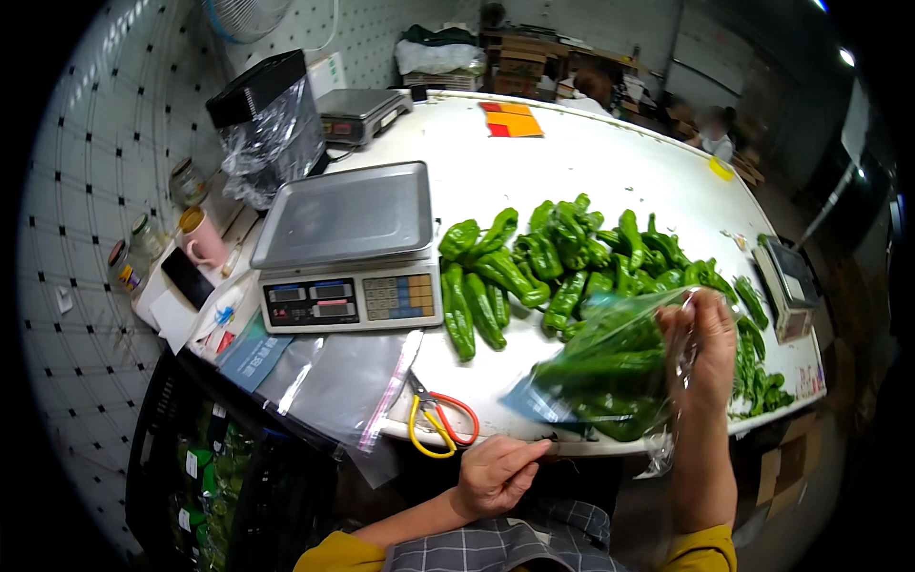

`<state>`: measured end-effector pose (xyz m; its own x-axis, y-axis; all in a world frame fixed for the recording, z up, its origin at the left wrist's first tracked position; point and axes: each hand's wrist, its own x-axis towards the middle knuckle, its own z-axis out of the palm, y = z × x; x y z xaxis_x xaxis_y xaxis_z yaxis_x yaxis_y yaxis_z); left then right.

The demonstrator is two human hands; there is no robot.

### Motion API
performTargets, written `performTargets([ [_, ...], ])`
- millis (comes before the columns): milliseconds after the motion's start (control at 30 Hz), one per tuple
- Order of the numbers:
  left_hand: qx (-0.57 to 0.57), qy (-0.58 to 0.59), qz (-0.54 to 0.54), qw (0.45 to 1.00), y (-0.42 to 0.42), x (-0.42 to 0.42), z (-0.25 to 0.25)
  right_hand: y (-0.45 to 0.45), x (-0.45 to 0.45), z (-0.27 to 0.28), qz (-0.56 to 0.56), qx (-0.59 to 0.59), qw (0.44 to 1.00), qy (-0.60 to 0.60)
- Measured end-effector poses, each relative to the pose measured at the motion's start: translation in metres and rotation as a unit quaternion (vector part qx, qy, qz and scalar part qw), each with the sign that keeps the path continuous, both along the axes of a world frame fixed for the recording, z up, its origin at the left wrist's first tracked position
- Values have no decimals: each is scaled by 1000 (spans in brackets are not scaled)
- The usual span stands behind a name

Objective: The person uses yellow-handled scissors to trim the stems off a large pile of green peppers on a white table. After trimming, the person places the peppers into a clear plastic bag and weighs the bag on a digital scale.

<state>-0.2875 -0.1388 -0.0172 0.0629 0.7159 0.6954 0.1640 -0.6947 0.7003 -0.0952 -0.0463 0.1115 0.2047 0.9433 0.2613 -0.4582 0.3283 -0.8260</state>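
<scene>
My right hand [704, 336] grips the gathered top of a clear plastic bag [607, 386] with green peppers inside. The bag is tilted over the front edge of the white table, and part of it is blurred. My left hand [500, 472] is near that edge, left of the bag, with its fingers curled together and nothing visible in them. Scissors [432, 418] with one red and one yellow handle lie just beyond my left hand. A heap of loose green peppers [565, 250] spreads across the table behind the bag.
A digital scale [350, 250] with a metal pan stands left of the peppers. Flat clear zip bags [336, 386] overhang the front edge. A pink mug [202, 236] and a phone [187, 277] are farther left. Another scale [786, 286] stands right. People sit in the background.
</scene>
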Motion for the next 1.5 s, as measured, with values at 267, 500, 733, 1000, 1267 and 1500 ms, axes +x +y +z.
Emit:
performTargets([
  [267,-22,37,39,998,7,-25,-3,98,-89,43,124,35,992,12],
  [500,-63,103,88,989,4,-53,3,190,-196,29,288,36,955,-60],
  [733,-126,98,54,986,2,-50,2,168,-208,-22,332,-84,934,-105],
  [1000,5,132,79,988,32,-55,35,101,-94,-49,286,-107,903,-302],
  [1267,111,168,437,877,141,-93,88,31,4,-110,259,-198,879,-349],
  [1500,-93,252,477,837,218,-148,84,-10,63,-122,172,-256,900,-309],
])
